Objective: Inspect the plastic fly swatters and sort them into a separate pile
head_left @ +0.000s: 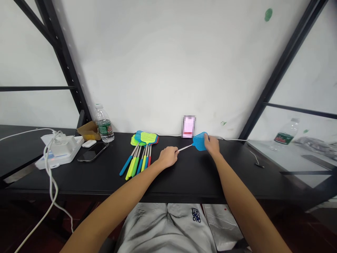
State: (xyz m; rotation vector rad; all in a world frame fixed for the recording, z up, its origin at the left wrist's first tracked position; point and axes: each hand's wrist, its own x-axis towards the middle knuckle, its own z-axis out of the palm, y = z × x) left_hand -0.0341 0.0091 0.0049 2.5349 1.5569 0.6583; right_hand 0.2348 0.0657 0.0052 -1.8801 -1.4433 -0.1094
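A fly swatter with a blue mesh head (199, 141) and a thin metal shaft is held between my two hands over the black table. My left hand (169, 156) is closed around its handle end, which the fingers hide. At the other end, my right hand (211, 143) grips the edge of the blue head. Left of my left hand lies a pile of several fly swatters (149, 137), their yellow-green, blue and red heads overlapping toward the wall. Their blue, yellow, green and red grips (134, 166) fan out toward me.
On the left stand a water bottle (105, 124), a cardboard box (88, 131), a dark phone (93, 152), a white earbud case (89, 143) and a white power strip (60, 154) with cables. A lit phone (189, 126) leans on the wall. Black metal posts (281, 66) flank the table.
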